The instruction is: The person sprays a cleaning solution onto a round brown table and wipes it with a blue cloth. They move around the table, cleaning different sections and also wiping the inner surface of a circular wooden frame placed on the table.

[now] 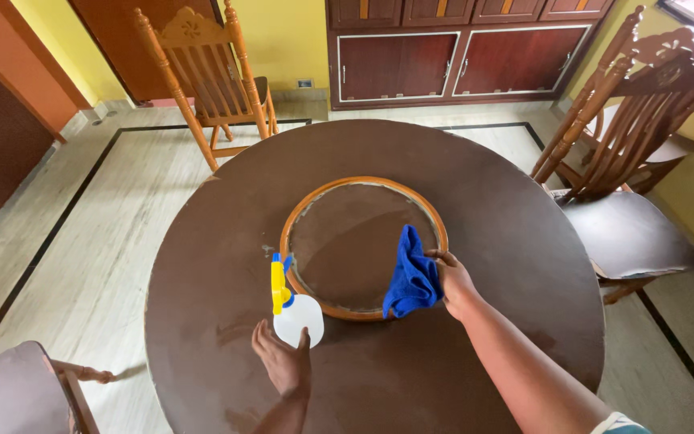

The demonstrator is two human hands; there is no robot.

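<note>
- Yellow walls, dark wooden cabinets and carved wooden chairs surround a round brown table on a pale tiled floor.
- At the table's centre sits a round turntable with an orange wooden rim.
- Right hand pinches a blue cloth against the turntable's right edge.
- Left hand, fingers loosely spread, touches a white spray bottle with a yellow and blue trigger, standing upright just beside the rim.

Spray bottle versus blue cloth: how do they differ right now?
The spray bottle is rigid, white with a yellow-and-blue head, standing upright on the table; the blue cloth is soft, bunched, hanging. The left hand touches the bottle's base; the right hand lifts the cloth. Both sit beside the round centre ring.
</note>
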